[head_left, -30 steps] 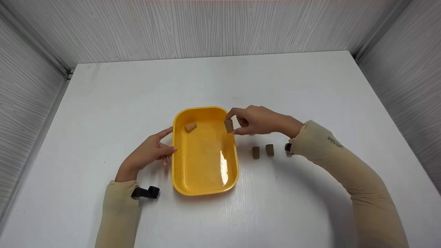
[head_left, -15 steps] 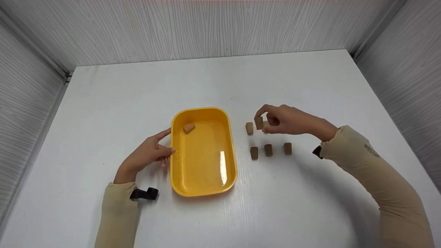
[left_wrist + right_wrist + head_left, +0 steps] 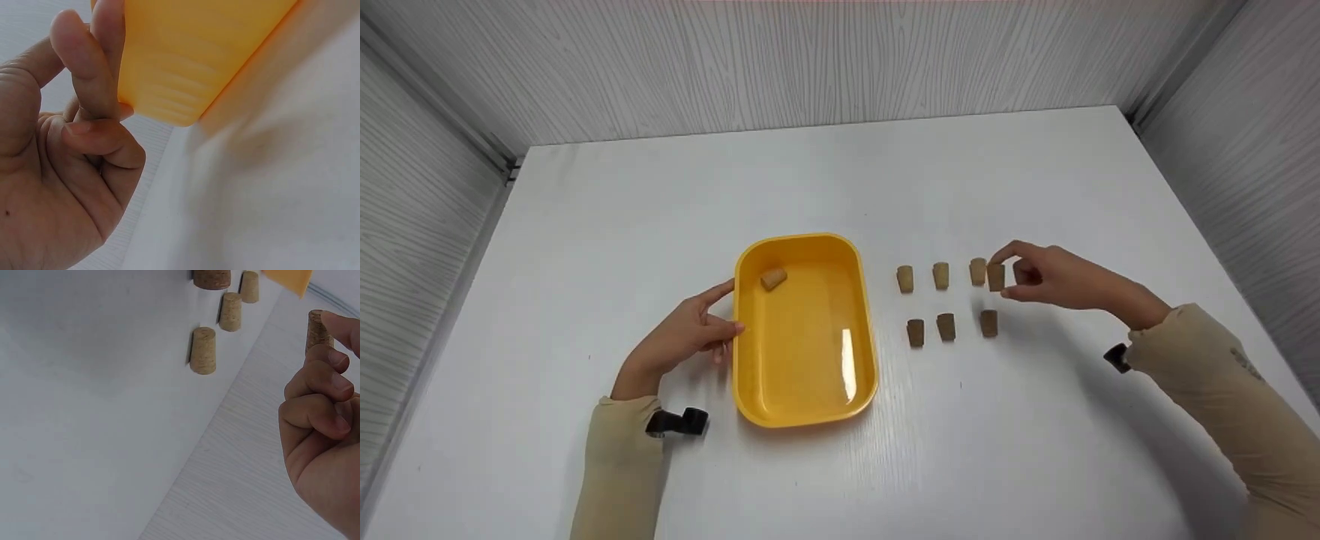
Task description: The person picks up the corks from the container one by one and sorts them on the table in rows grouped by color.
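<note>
Between thumb and forefinger, my right hand (image 3: pixel 1057 276) pinches a dark cork stopper (image 3: pixel 996 277), tapered and upright, just right of the table's corks. The right wrist view shows this cork (image 3: pixel 318 331) with the other fingers curled below it. My left hand (image 3: pixel 682 337) holds the left rim of a yellow tray (image 3: pixel 806 367), thumb over the rim and forefinger along the outer wall. Inside the tray, at its upper left, a cork (image 3: pixel 773 279) lies on its side. Right of the tray stand a back row of three lighter corks (image 3: pixel 940 275) and a front row of three darker ones (image 3: pixel 946 327).
Both rows stand on a white table (image 3: pixel 1035 450). Panelled walls rise along the back (image 3: pixel 840 60) and at both sides. Each sleeved wrist wears a black strap (image 3: pixel 679 421).
My right hand has moved right with the dark cork, from over the tray's right edge past both rows. The back row's corks are now uncovered. The left hand stays at the tray.
</note>
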`<act>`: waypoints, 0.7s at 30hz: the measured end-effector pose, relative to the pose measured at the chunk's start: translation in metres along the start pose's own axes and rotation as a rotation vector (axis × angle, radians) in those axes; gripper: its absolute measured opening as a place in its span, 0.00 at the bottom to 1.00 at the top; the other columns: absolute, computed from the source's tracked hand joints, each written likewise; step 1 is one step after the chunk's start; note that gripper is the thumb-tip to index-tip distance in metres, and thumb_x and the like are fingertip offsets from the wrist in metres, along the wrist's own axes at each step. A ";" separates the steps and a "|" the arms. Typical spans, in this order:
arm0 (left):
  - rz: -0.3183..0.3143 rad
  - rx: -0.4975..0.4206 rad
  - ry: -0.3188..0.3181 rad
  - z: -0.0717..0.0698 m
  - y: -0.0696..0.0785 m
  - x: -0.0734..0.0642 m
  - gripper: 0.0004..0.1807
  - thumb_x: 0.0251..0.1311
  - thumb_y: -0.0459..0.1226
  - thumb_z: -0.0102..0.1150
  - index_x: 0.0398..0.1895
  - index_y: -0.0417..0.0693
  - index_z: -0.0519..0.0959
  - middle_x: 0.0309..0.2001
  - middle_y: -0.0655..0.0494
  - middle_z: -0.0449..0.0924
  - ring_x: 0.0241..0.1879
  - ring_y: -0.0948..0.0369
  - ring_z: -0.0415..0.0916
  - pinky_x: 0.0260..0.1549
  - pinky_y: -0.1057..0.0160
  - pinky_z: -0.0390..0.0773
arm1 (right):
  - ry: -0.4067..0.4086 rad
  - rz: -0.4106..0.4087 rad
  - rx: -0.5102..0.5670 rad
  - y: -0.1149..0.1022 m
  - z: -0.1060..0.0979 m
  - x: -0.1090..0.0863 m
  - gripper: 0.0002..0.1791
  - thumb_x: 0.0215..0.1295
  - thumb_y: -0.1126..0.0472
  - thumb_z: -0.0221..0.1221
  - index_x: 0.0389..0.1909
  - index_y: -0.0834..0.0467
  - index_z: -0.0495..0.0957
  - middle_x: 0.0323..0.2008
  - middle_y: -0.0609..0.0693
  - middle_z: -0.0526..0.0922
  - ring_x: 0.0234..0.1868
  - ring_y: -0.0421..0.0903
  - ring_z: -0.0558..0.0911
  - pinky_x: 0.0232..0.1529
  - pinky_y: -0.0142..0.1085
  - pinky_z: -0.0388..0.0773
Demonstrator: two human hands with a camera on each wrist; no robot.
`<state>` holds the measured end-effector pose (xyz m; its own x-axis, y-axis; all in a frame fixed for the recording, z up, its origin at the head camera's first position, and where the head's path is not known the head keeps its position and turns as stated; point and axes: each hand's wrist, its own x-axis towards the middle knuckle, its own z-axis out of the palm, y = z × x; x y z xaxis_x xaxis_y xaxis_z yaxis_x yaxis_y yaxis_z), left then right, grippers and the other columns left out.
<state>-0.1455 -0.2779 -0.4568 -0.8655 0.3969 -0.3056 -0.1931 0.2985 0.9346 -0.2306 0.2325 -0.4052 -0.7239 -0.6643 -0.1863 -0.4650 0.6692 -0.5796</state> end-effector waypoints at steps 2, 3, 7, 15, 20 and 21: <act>0.005 -0.005 0.000 0.000 -0.001 0.000 0.44 0.64 0.40 0.60 0.77 0.50 0.46 0.17 0.59 0.78 0.15 0.63 0.73 0.24 0.69 0.76 | 0.009 0.013 0.009 0.008 0.001 -0.007 0.20 0.66 0.60 0.60 0.56 0.56 0.68 0.19 0.44 0.68 0.22 0.36 0.65 0.27 0.31 0.64; 0.008 -0.006 -0.001 0.000 -0.001 0.000 0.44 0.64 0.40 0.60 0.77 0.50 0.46 0.17 0.59 0.78 0.15 0.63 0.73 0.24 0.69 0.76 | 0.013 0.020 0.011 0.012 0.002 -0.010 0.20 0.65 0.60 0.60 0.56 0.55 0.68 0.19 0.44 0.68 0.22 0.36 0.65 0.26 0.31 0.64; 0.014 0.005 0.001 0.000 -0.001 0.000 0.43 0.64 0.41 0.59 0.77 0.51 0.47 0.16 0.59 0.78 0.15 0.63 0.73 0.24 0.69 0.76 | 0.009 0.049 0.012 0.025 0.006 -0.020 0.20 0.65 0.62 0.60 0.56 0.55 0.68 0.18 0.43 0.68 0.21 0.35 0.65 0.26 0.31 0.65; -0.002 0.029 0.006 0.000 0.001 -0.001 0.44 0.64 0.42 0.60 0.77 0.51 0.47 0.16 0.60 0.77 0.16 0.62 0.72 0.26 0.69 0.76 | -0.023 0.128 0.033 0.041 0.018 -0.028 0.19 0.64 0.63 0.59 0.55 0.56 0.69 0.20 0.44 0.67 0.22 0.36 0.65 0.26 0.31 0.65; -0.001 0.023 0.003 0.000 0.000 -0.001 0.43 0.64 0.42 0.60 0.77 0.51 0.48 0.16 0.59 0.77 0.16 0.63 0.72 0.26 0.70 0.76 | -0.045 0.160 0.038 0.049 0.025 -0.033 0.19 0.64 0.62 0.60 0.55 0.57 0.70 0.20 0.43 0.66 0.23 0.36 0.64 0.27 0.30 0.64; 0.000 0.020 0.002 0.000 0.000 0.000 0.43 0.64 0.42 0.60 0.77 0.51 0.48 0.16 0.59 0.77 0.16 0.63 0.72 0.26 0.70 0.76 | -0.050 0.167 0.037 0.051 0.026 -0.034 0.19 0.64 0.62 0.60 0.55 0.57 0.70 0.20 0.43 0.66 0.23 0.36 0.65 0.27 0.30 0.64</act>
<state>-0.1450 -0.2775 -0.4563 -0.8665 0.3953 -0.3049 -0.1838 0.3153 0.9310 -0.2161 0.2801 -0.4491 -0.7629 -0.5611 -0.3211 -0.3203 0.7595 -0.5661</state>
